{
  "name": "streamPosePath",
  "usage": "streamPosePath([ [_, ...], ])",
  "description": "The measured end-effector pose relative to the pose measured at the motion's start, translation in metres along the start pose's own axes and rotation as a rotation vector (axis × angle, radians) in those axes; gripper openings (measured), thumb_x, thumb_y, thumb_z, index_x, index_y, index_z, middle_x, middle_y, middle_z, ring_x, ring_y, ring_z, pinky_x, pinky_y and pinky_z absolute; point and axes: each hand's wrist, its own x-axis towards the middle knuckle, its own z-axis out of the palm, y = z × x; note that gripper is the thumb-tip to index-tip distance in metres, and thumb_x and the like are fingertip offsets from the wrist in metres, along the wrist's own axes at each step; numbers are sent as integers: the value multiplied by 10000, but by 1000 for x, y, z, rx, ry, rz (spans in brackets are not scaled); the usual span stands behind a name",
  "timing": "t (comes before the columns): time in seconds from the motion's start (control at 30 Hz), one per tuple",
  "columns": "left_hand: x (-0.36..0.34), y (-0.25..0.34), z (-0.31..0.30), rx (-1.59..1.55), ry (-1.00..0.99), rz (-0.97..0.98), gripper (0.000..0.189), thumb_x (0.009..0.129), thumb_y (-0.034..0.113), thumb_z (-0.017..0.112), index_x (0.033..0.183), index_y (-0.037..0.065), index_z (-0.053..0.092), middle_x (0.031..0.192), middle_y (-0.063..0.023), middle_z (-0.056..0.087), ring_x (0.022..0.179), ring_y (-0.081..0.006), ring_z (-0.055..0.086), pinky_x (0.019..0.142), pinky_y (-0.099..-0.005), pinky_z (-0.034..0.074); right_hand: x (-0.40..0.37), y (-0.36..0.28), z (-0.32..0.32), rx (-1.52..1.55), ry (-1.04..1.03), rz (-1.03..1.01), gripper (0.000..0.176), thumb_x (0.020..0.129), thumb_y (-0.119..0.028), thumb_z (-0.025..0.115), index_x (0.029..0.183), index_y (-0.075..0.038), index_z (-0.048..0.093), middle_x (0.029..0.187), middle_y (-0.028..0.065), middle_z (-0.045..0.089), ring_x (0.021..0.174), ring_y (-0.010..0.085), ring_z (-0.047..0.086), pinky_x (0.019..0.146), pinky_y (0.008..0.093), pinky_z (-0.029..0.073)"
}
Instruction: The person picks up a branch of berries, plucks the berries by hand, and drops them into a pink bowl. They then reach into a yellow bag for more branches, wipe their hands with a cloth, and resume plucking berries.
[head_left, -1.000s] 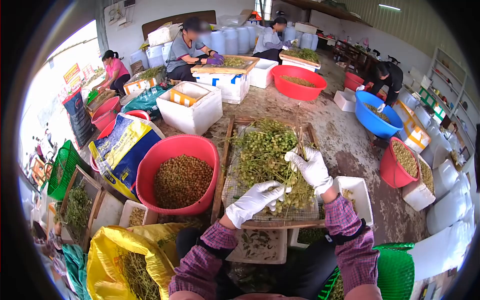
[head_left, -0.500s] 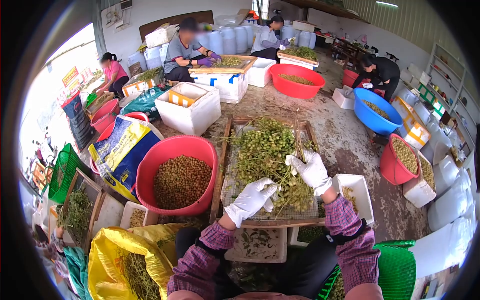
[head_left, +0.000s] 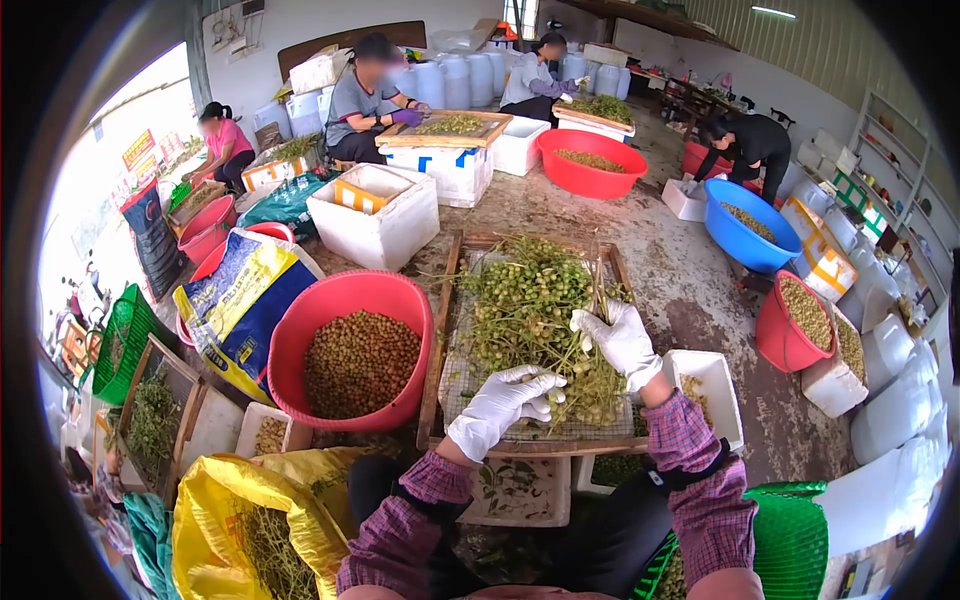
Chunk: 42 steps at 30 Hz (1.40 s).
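A wooden-framed mesh screen (head_left: 462,385) lies in front of me, heaped with green stalks bearing small round fruits (head_left: 530,290). In its white glove, my right hand (head_left: 622,343) is closed around a bunch of the thin stalks (head_left: 598,290) at the screen's right side. Their fruiting ends hang down toward the near edge. My left hand (head_left: 500,408), also gloved in white, is at the lower end of this bunch. Its fingers are curled together at the fruits, and what lies between them is hidden.
A red tub (head_left: 427,340) of brownish round fruits stands left of the screen. A white foam box (head_left: 735,405) is at its right, a yellow sack (head_left: 205,520) of stalks at lower left. A green basket (head_left: 800,535) sits lower right. Several people work farther back among tubs and boxes.
My left hand has shifted slightly at the bunch, while my right hand keeps its grip on the stalks. At the back right, a person bends lower behind the blue tub.
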Motion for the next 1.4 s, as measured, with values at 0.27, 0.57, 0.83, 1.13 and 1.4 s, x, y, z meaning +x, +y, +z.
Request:
streamPosePath([
  [0.27,-1,5,-16,337,-50,-61,283,946,207,497,1069,-30,591,906,-110,653,731,-152,636,674,-293,554,-10,-5,4,-161,-46,-37,183,860,-173,641,802,1,654,634,43,637,514,81,542,507,253,427],
  [0.57,2,-8,-29,-197,-97,-28,263,890,100,528,1133,10,572,1151,-129,592,840,-175,626,794,-328,531,4,-9,-8,-6,9,-35,156,868,-135,630,832,15,657,684,49,659,519,82,556,508,244,434],
  [0.83,0,-13,-18,-231,-211,-151,372,904,238,570,1227,61,515,1093,-52,595,796,-104,560,727,-258,488,12,-1,-18,13,12,-21,167,875,-135,618,874,29,651,721,68,670,533,98,570,521,248,443],
  [1.13,-8,-7,3,-322,196,-184,264,914,249,569,1112,74,588,890,-32,633,532,-32,427,460,-175,324,14,4,-21,89,-4,26,171,875,-141,619,877,27,648,727,71,667,531,104,569,510,247,438],
  [1.4,-8,-11,2,-338,24,-121,379,928,374,518,1162,82,578,833,-27,609,543,-30,432,458,-146,322,13,6,-19,144,-13,22,144,864,-119,632,849,24,641,749,79,675,507,101,569,497,245,448],
])
